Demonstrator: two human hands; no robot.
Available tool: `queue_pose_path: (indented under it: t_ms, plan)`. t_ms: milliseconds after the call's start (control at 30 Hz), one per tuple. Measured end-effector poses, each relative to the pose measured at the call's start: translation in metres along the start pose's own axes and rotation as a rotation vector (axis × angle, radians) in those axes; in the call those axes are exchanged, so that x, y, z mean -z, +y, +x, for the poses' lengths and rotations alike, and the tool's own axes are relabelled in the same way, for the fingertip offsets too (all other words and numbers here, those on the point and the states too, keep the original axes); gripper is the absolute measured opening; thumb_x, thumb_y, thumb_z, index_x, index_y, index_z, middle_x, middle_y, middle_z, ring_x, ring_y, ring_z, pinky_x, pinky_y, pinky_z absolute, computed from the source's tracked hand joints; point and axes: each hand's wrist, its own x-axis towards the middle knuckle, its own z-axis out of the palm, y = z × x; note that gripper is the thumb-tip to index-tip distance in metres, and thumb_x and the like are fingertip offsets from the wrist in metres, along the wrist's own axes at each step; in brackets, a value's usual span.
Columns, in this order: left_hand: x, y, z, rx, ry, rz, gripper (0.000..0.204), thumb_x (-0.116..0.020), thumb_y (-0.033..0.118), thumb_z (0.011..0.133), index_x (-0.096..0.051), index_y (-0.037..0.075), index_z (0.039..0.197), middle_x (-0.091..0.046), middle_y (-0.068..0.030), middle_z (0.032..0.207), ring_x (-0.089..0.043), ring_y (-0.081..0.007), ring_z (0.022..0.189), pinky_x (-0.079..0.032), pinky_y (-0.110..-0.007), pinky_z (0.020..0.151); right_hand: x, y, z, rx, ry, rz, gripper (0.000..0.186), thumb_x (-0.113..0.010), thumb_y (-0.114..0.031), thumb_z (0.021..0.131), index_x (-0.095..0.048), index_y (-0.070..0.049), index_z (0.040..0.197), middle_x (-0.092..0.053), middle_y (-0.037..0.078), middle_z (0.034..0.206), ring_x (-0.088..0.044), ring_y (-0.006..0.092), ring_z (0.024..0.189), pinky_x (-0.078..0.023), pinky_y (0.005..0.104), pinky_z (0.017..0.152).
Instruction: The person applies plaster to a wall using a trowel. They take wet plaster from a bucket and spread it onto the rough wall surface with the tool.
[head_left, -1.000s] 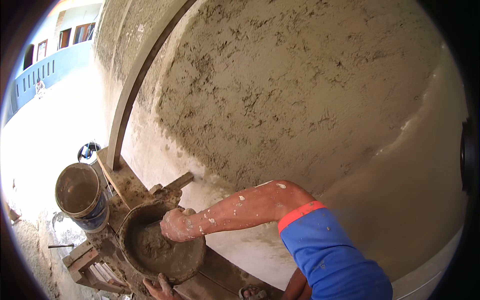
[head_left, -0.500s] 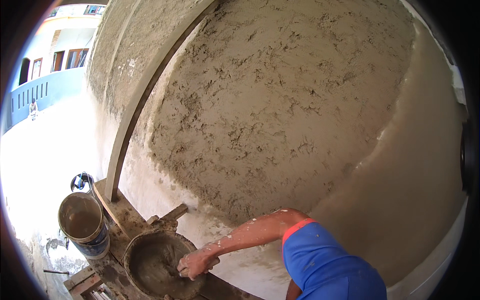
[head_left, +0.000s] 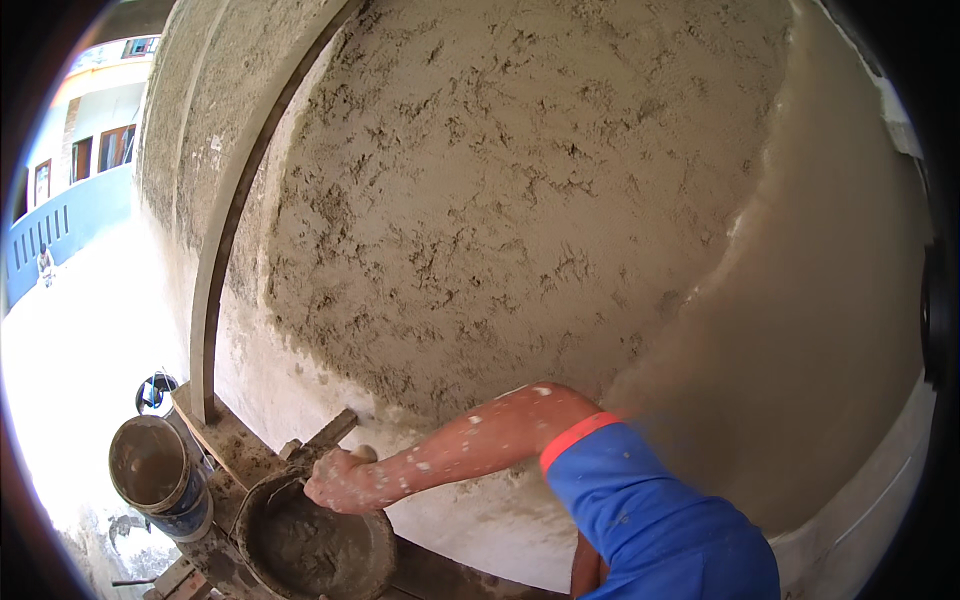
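Note:
My right hand (head_left: 338, 481) is closed over the far right rim of a round mortar basin (head_left: 384, 568). A pale rounded end, like a tool handle, sticks out beside the thumb; the rest of what I hold is hidden behind the hand. Wet grey mortar (head_left: 312, 550) lies in the basin, its surface ridged and stirred. My bare right forearm, spotted with mortar, reaches across from a blue sleeve with an orange band. Of my left hand, at most a tiny patch shows at the bottom edge by the basin's near rim; its fingers cannot be made out.
A mortar-smeared bucket (head_left: 196, 490) stands left of the basin, with a smaller dark bucket (head_left: 156, 394) behind it. Wooden planks (head_left: 232, 440) carry the basin. An upright timber (head_left: 228, 215) rises along the wall (head_left: 520, 230), rough-plastered centrally, smoother at right. A person (head_left: 45, 265) sits far off at left.
My right hand has lifted out of the mortar and moved left and away, to the basin's far rim. The whole view has shifted slightly, the wall sliding left.

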Motion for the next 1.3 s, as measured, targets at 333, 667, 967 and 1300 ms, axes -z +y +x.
queue_pose_path:
  t_ms: [333,667,967,1300]
  plan:
    - [-0.005,-0.015,-0.001,-0.051,-0.110,-0.258,0.051,-0.063,0.025,0.094,-0.040,-0.009,0.125,-0.054,-0.0204,0.106,-0.056,-0.0231,0.087,-0.053,-0.035,0.071,-0.046,-0.020,-0.001,0.564,-0.500,0.091,0.027,-0.070,-0.022,0.071,-0.073,-0.005,0.092,-0.072,0.011,0.094,-0.069,0.0287,0.091,-0.057,0.0414,0.073]
    - [0.011,0.012,0.000,-0.080,-0.061,-0.194,0.037,-0.054,0.016,0.097,-0.041,-0.005,0.125,-0.061,-0.0160,0.105,-0.061,-0.0205,0.090,-0.052,-0.033,0.077,-0.008,-0.016,-0.040,0.122,-0.489,0.965,0.052,-0.060,-0.031,0.081,-0.053,-0.001,0.123,-0.061,0.025,0.112,-0.060,0.0412,0.100,-0.046,0.0464,0.087]
    - [0.006,-0.008,0.004,-0.069,-0.059,-0.095,0.023,-0.062,0.009,0.093,-0.042,0.002,0.101,-0.053,-0.0063,0.086,-0.048,-0.0091,0.068,-0.041,-0.025,0.056,0.036,0.014,-0.049,0.128,0.052,-0.109,0.028,-0.062,-0.016,0.083,-0.059,-0.008,0.110,-0.063,0.012,0.077,-0.067,0.0267,0.068,-0.054,0.0415,0.055]
    - [-0.009,-0.011,0.002,-0.051,-0.111,-0.380,0.023,-0.057,0.013,0.096,-0.046,0.002,0.113,-0.060,-0.0056,0.090,-0.061,-0.0125,0.070,-0.054,-0.028,0.059,-0.016,-0.016,-0.007,0.351,-0.561,0.082,0.014,-0.062,-0.015,0.076,-0.066,-0.004,0.084,-0.069,0.015,0.076,-0.071,0.0296,0.080,-0.056,0.0421,0.061]
